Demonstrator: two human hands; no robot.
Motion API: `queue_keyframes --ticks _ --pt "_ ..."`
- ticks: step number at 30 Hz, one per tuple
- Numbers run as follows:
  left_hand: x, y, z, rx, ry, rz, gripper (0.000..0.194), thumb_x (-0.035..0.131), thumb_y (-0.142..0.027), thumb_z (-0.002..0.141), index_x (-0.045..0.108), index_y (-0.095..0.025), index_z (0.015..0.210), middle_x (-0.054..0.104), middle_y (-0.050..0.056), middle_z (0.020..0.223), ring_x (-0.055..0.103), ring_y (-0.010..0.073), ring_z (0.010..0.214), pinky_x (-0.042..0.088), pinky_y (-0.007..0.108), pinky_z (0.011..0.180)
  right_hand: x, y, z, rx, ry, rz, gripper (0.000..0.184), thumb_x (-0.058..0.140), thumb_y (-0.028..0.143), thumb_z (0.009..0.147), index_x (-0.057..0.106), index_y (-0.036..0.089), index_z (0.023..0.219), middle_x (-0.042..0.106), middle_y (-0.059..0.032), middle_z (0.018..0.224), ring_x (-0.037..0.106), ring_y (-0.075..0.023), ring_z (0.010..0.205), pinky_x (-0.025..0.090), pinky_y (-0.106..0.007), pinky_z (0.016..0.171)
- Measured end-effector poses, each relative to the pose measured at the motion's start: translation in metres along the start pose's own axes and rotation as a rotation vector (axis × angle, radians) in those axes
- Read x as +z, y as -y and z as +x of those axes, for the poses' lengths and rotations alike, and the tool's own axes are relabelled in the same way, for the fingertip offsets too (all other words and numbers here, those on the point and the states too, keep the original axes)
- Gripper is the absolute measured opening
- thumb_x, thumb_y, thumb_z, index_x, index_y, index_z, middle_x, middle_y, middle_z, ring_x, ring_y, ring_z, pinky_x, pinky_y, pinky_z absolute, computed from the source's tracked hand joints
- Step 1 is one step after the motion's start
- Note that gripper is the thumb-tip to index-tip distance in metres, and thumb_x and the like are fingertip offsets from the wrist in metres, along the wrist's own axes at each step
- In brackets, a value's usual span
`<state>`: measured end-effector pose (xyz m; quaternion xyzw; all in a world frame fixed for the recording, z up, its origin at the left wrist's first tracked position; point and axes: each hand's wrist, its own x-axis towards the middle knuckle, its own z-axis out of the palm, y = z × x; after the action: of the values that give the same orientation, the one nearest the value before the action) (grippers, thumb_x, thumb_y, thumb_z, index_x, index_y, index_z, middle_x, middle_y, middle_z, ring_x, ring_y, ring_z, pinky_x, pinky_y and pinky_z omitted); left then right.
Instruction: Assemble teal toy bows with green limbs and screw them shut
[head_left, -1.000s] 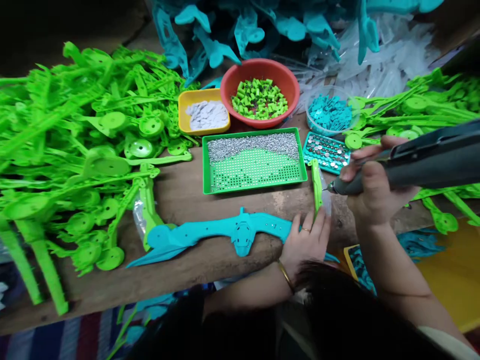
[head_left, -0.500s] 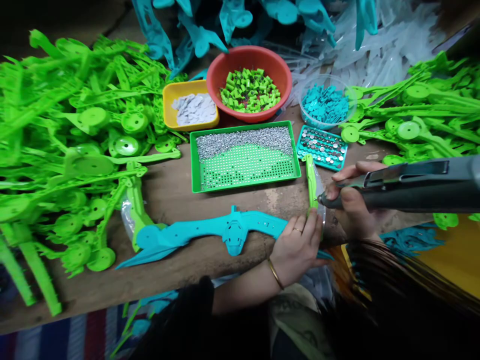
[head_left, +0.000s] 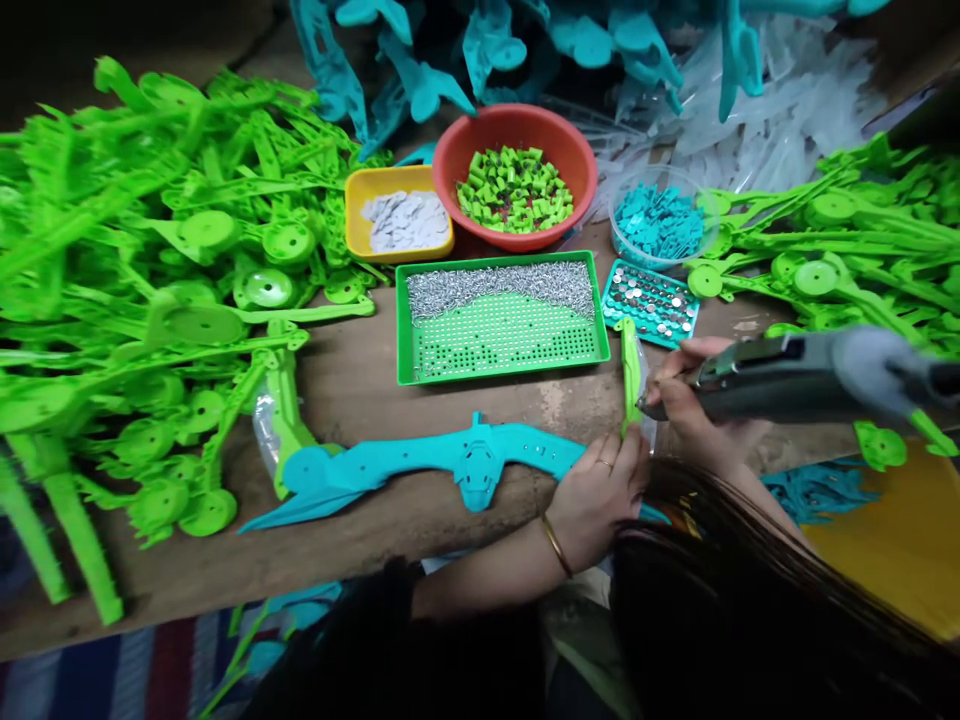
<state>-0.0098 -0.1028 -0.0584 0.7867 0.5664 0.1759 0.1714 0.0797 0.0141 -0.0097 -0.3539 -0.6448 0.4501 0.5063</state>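
A long blue plastic piece shaped like a toy bow [head_left: 405, 459] lies across the table, with a green arm at each end and clear plastic along the arms. My left hand [head_left: 604, 490] is closed over its right end, where the right green arm [head_left: 631, 375] joins; the grip hides part of the joint. In my right hand [head_left: 694, 410] is a dark electric screwdriver [head_left: 780, 375], held nearly level. Its tip meets the edge of the right green arm, just above my left fingertips. The screw there, if any, is too small to make out.
Behind the bow stands a green perforated tray [head_left: 502, 365] of screws. Further back are a yellow tub [head_left: 360, 245], a red bowl [head_left: 517, 238], a clear tub [head_left: 664, 215] and a blue tray [head_left: 649, 303] of metal discs. Green parts [head_left: 172, 230] are heaped on both sides.
The screwdriver has swung to a more level angle, and its tip has moved down and left along the green arm. My left hand keeps its hold. The view shifted slightly and back.
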Motion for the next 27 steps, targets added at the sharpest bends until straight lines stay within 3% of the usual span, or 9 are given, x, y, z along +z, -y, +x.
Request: queue_keyframes --ticks 4,7,10,14,18,23,27 --pt "-0.014 -0.002 0.010 -0.132 0.160 -0.158 0.045 0.049 -0.035 0.091 0.048 -0.018 0.133 0.058 0.010 0.130 0.059 0.0221 0.105 0.049 0.033 0.092 0.029 0.021 0.038 -0.118 -0.145 0.148 0.035 0.071 0.036 0.078 0.057 0.034 0.111 0.067 0.0044 0.090 0.056 -0.0073 0.052 0.051 -0.024 0.049" --pt "-0.024 -0.003 0.019 -0.229 0.132 -0.277 0.047 0.048 -0.035 0.091 0.044 -0.019 0.135 0.054 0.013 0.131 0.059 0.0229 0.104 0.051 0.035 0.090 0.053 0.011 0.056 -0.122 -0.181 0.132 0.030 0.069 0.045 0.078 0.057 0.031 0.103 0.066 0.0045 0.085 0.056 -0.0072 0.050 0.051 -0.024 0.048" --pt "-0.028 -0.002 0.024 -0.275 0.076 -0.341 0.057 0.050 -0.033 0.089 0.034 -0.015 0.141 0.049 0.017 0.134 0.057 0.0266 0.112 0.051 0.039 0.092 0.063 -0.013 0.058 -0.094 -0.111 0.110 0.021 0.068 0.042 0.080 0.062 0.025 0.090 0.065 0.0040 0.079 0.056 -0.0073 0.050 0.053 -0.026 0.052" --pt "-0.025 0.002 0.026 -0.262 0.019 -0.398 0.058 0.052 -0.033 0.089 0.035 -0.010 0.139 0.053 0.018 0.126 0.056 0.0294 0.115 0.050 0.042 0.096 0.063 -0.033 0.051 -0.097 -0.094 0.118 0.016 0.069 0.037 0.079 0.064 0.024 0.087 0.067 0.0029 0.081 0.060 -0.0090 0.058 0.056 -0.029 0.059" --pt "-0.020 0.002 0.026 -0.279 -0.019 -0.426 0.067 0.061 -0.043 0.085 0.036 -0.010 0.138 0.054 0.019 0.126 0.057 0.0319 0.113 0.050 0.045 0.097 0.066 -0.035 0.047 -0.069 -0.064 0.132 0.016 0.071 0.035 0.077 0.064 0.023 0.085 0.067 0.0017 0.082 0.063 -0.0111 0.064 0.056 -0.030 0.062" --pt "-0.030 0.007 0.034 -0.349 0.026 -0.516 0.062 0.060 -0.034 0.085 0.036 -0.014 0.138 0.054 0.018 0.128 0.056 0.0339 0.118 0.049 0.049 0.098 0.058 -0.016 0.054 -0.145 -0.068 0.190 0.030 0.070 0.038 0.079 0.059 0.029 0.105 0.068 0.0020 0.089 0.062 -0.0099 0.058 0.054 -0.027 0.055" --pt "-0.037 0.019 0.053 -0.249 -0.106 -0.619 0.068 0.051 -0.025 0.087 0.021 -0.014 0.147 0.036 0.019 0.149 0.035 0.0320 0.139 0.033 0.050 0.114 0.033 0.004 0.072 -0.279 -0.247 0.158 0.036 0.067 0.046 0.081 0.054 0.034 0.113 0.066 0.0025 0.091 0.058 -0.0090 0.050 0.050 -0.027 0.046"
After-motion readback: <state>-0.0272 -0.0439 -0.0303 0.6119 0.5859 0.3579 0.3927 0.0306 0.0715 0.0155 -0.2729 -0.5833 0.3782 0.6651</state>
